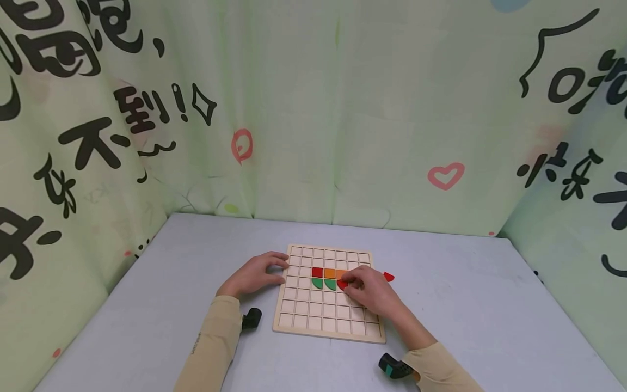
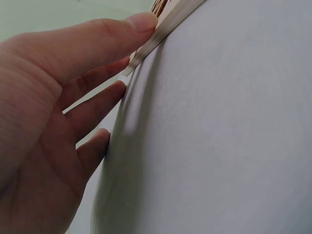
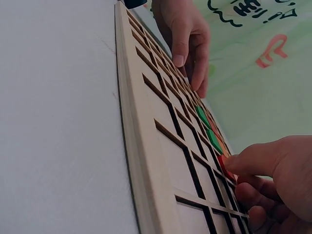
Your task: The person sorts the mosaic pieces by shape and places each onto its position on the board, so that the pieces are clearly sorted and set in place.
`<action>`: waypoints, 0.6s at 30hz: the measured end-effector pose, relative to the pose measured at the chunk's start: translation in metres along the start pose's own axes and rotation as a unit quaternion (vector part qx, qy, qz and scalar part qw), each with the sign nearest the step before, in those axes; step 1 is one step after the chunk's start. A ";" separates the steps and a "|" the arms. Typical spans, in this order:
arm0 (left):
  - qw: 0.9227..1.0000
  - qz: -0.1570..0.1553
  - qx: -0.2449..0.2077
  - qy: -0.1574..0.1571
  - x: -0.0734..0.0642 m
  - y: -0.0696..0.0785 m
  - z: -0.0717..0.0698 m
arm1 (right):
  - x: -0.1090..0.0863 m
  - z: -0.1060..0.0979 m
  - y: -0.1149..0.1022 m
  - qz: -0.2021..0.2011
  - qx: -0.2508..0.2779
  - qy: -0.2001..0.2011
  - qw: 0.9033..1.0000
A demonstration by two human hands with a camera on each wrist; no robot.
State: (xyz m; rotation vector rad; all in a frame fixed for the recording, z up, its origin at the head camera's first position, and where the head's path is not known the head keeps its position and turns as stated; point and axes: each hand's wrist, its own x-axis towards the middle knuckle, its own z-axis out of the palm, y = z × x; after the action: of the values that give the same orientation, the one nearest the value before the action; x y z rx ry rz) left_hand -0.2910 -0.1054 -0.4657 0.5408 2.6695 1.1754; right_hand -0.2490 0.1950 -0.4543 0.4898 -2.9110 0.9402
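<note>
A wooden grid board (image 1: 308, 323) lies on the table with coloured pieces in two rows. The upper row has a red square (image 1: 317, 272), an orange square (image 1: 330, 273) and another orange piece (image 1: 340, 274). Below them sit two green quarter-circle pieces (image 1: 317, 283) and a red quarter-circle piece (image 1: 342, 285). My right hand (image 1: 372, 291) pinches that red piece, thumb on it in the right wrist view and the other fingers curled. At the board's left edge, my left hand (image 1: 254, 275) rests with its fingers loosely extended, thumb touching the wooden rim (image 2: 163, 30).
A red piece (image 1: 388, 276) lies just past the board's right edge, partly behind the right hand. Black wrist devices (image 1: 251, 319) show beside both sleeves. Pale green curtains (image 1: 382, 136) with printed writing stand behind and beside the table (image 1: 441, 267).
</note>
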 end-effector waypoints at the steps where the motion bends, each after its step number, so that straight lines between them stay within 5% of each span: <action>1: 1.000 -0.001 0.000 -0.001 0.000 0.000 0.000 | 0.000 0.000 0.000 -0.001 0.000 0.000 1.000; 18: 1.000 -0.006 -0.009 -0.002 -0.001 0.001 0.000 | -0.003 0.001 0.003 -0.027 0.004 0.010 1.000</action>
State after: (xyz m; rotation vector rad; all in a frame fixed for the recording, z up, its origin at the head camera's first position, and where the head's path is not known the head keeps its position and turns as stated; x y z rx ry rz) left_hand -0.2901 -0.1045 -0.4647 0.5220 2.6518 1.1915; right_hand -0.2473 0.1980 -0.4572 0.5539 -2.8619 0.9457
